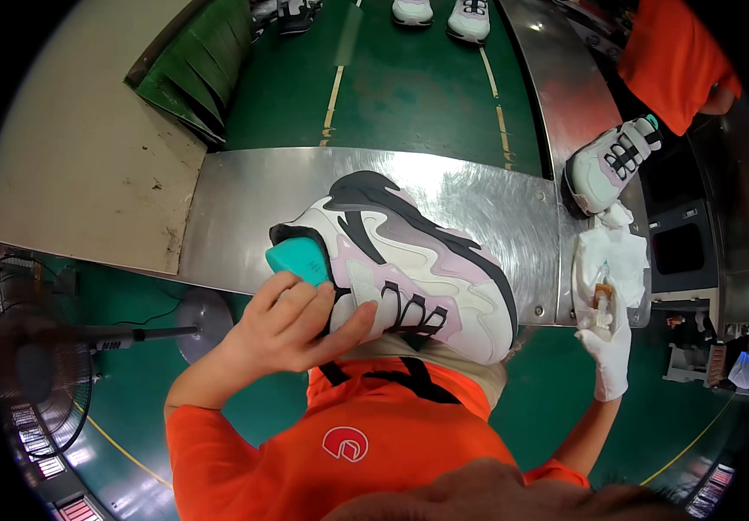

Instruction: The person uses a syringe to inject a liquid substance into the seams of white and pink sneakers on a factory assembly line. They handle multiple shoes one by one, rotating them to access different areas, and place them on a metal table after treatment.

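A white, lilac and black sneaker (431,260) lies tilted on its side at the front of the metal bench, its dark sole turned away from me. A teal shoe last (298,259) fills its opening. My left hand (292,321), bare, is closed on the collar and tongue, fingertips against the last. Off to the right, my right hand (607,352) wears a white glove. Its fingers are round a small clear bottle (603,306) with an amber part, over a white cloth (586,260). The glove partly hides the bottle.
Another sneaker (613,165) stands on the right metal ledge beyond the cloth. A green conveyor belt (401,95) carries more shoes at its far end. Green strip flaps (192,74) hang beside a beige panel (88,165). A fan (40,347) stands at left; an orange sleeve (674,61) shows at upper right.
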`<state>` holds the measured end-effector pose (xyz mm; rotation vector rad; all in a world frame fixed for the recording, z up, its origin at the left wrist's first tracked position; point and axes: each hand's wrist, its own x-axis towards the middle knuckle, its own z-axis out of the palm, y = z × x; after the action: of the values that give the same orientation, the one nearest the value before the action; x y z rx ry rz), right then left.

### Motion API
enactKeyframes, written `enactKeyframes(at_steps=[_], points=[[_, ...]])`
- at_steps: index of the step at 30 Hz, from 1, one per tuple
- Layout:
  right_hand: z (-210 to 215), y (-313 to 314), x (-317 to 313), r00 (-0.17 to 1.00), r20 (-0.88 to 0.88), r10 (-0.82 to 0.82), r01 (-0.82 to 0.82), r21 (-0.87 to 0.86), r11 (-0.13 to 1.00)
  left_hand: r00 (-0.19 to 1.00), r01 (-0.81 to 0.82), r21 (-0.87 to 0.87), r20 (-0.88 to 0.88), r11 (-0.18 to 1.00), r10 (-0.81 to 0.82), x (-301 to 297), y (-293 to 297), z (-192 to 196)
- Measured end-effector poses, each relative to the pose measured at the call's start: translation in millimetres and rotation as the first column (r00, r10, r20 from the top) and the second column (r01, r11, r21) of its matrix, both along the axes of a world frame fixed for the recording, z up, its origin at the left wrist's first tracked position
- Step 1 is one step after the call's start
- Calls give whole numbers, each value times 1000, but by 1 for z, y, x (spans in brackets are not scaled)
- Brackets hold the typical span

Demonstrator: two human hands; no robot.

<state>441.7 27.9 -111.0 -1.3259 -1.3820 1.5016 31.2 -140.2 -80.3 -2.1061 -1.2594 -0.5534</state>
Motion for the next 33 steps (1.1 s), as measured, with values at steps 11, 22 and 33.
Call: enactKeyframes(at_steps=[11, 22, 33], points=[[-70, -40, 38, 434, -901, -4, 179, 82, 981, 924, 168, -213, 373, 962, -79, 1, 23, 8], [-21, -62, 36, 833, -541, -118, 221, 129, 967, 911, 155, -195, 407, 968, -64, 4, 27, 10], [7, -32, 0, 998, 14, 66, -67, 80, 995, 931, 109, -293, 364, 950, 5, 3, 23, 16]])
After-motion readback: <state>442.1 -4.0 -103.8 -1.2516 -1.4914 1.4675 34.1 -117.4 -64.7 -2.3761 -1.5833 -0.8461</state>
